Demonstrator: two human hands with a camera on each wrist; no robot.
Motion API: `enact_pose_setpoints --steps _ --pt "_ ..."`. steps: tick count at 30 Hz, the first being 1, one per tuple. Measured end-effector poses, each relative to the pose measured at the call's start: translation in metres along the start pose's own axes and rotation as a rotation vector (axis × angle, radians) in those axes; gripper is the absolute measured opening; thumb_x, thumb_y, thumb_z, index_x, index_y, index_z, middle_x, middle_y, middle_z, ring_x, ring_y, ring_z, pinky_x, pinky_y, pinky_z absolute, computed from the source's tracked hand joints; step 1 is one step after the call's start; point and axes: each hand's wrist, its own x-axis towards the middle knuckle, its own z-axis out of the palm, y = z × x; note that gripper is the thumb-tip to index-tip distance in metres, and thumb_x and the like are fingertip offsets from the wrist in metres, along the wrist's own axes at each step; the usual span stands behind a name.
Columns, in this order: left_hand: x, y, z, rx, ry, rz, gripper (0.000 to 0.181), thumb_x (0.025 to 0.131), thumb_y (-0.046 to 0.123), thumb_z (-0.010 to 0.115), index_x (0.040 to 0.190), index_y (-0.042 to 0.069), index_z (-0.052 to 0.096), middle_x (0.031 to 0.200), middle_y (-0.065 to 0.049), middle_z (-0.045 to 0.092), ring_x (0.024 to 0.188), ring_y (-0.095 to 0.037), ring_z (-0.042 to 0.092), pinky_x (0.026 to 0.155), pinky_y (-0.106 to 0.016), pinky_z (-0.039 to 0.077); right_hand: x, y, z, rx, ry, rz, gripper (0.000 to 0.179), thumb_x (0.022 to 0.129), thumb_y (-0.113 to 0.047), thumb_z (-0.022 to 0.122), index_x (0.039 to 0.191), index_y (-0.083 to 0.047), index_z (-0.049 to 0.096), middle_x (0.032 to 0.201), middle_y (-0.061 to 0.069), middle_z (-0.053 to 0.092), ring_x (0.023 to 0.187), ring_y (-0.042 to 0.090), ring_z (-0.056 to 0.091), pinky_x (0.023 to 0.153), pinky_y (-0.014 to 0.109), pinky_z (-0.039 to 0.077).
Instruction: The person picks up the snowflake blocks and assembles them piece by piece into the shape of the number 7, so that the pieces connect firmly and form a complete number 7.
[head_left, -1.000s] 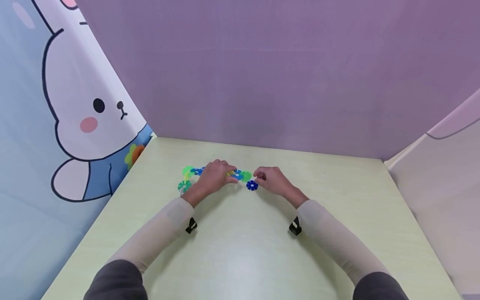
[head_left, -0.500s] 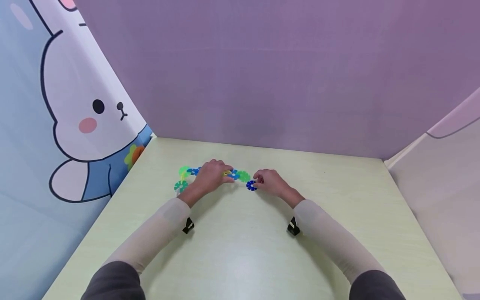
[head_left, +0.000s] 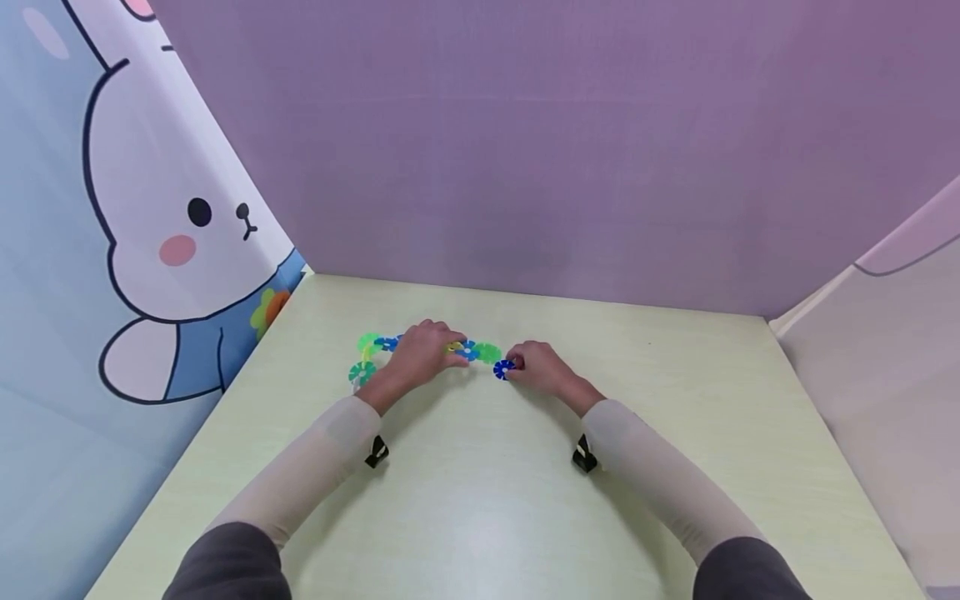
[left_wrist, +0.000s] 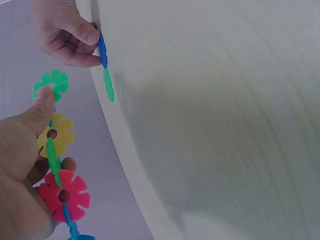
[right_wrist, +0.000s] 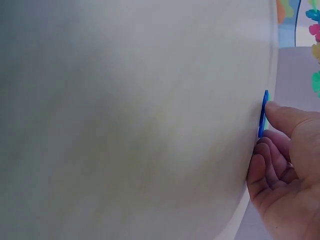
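Observation:
My left hand (head_left: 422, 350) grips a chain of notched plastic flower discs. In the left wrist view its thumb lies on a green disc (left_wrist: 59, 80), above a yellow disc (left_wrist: 64, 135), a second green disc (left_wrist: 53, 157) and a pink disc (left_wrist: 75, 195). More of the chain, with a teal disc (head_left: 362, 372) at its left end, shows beyond the wrist. My right hand (head_left: 542, 367) pinches a dark blue disc (head_left: 502, 370) between thumb and fingers. Another green disc (left_wrist: 108, 85), seen edge-on, lies at the blue disc's edge; whether they interlock I cannot tell.
The pale wooden table (head_left: 480, 483) spreads beneath both arms. A purple cloth (head_left: 525, 167) hangs behind its far edge. A rabbit-print curtain (head_left: 150, 292) borders the left side and a pale cloth (head_left: 885, 375) the right.
My right hand has moved slightly left and down, and its fingers have closed on the blue disc. The left hand has shifted a little left with the chain.

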Motion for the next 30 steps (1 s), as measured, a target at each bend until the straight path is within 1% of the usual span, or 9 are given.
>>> enact_pose_setpoints --steps 4,12,16,19,21,26,30 --pt "0.000 0.000 0.000 0.007 0.006 0.002 0.047 0.089 0.044 0.076 0.127 0.017 0.072 0.118 -0.007 0.075 0.108 -0.027 0.066 0.095 -0.044 0.056 0.000 -0.002 0.000 0.005 0.005 0.007 0.029 0.093 -0.018 0.076 0.116 -0.001 0.072 0.090 0.005 0.068 0.081 0.016 0.055 0.074 0.028 0.047" --pt "0.000 0.000 -0.001 -0.004 0.002 -0.005 0.047 0.089 0.044 0.077 0.127 0.018 0.072 0.118 -0.007 0.075 0.109 -0.027 0.066 0.095 -0.044 0.056 -0.001 -0.003 -0.001 0.027 -0.005 0.046 0.029 0.093 -0.018 0.076 0.115 0.000 0.069 0.098 0.008 0.067 0.087 0.018 0.058 0.081 0.032 0.052" --pt "0.000 0.001 -0.002 0.005 0.000 -0.002 0.047 0.089 0.045 0.076 0.128 0.018 0.072 0.118 -0.007 0.075 0.109 -0.027 0.066 0.094 -0.044 0.056 -0.003 -0.004 -0.001 0.060 -0.008 0.066 0.024 0.093 -0.017 0.076 0.110 -0.003 0.065 0.099 0.008 0.066 0.089 0.018 0.059 0.082 0.032 0.053" --pt "0.000 0.001 -0.001 0.002 0.000 0.001 0.047 0.089 0.045 0.077 0.127 0.018 0.072 0.118 -0.007 0.075 0.108 -0.027 0.066 0.094 -0.044 0.056 -0.005 -0.005 -0.003 0.080 -0.014 0.072 0.022 0.093 -0.016 0.075 0.107 -0.006 0.061 0.097 0.007 0.066 0.087 0.018 0.060 0.079 0.031 0.053" --pt "0.000 0.001 -0.001 -0.001 0.000 0.004 0.047 0.089 0.045 0.077 0.127 0.018 0.072 0.118 -0.006 0.075 0.108 -0.027 0.066 0.093 -0.044 0.057 -0.008 -0.006 -0.004 0.085 -0.015 0.068 0.022 0.094 -0.016 0.074 0.108 -0.006 0.061 0.097 0.007 0.068 0.086 0.018 0.062 0.077 0.030 0.053" --pt "-0.002 0.001 -0.001 -0.001 0.008 0.018 0.047 0.089 0.045 0.077 0.127 0.018 0.072 0.117 -0.006 0.075 0.107 -0.026 0.066 0.091 -0.043 0.057 -0.014 -0.007 -0.007 0.090 0.005 0.055 0.023 0.096 -0.019 0.071 0.115 -0.005 0.067 0.097 0.006 0.072 0.082 0.015 0.062 0.072 0.027 0.052" --pt "-0.004 0.003 -0.002 0.004 0.010 0.025 0.047 0.089 0.044 0.077 0.127 0.017 0.073 0.116 -0.007 0.075 0.105 -0.027 0.066 0.090 -0.043 0.057 -0.018 -0.005 -0.009 0.123 0.024 0.038 0.019 0.100 -0.022 0.067 0.112 -0.008 0.071 0.087 0.002 0.069 0.073 0.014 0.055 0.065 0.025 0.046"
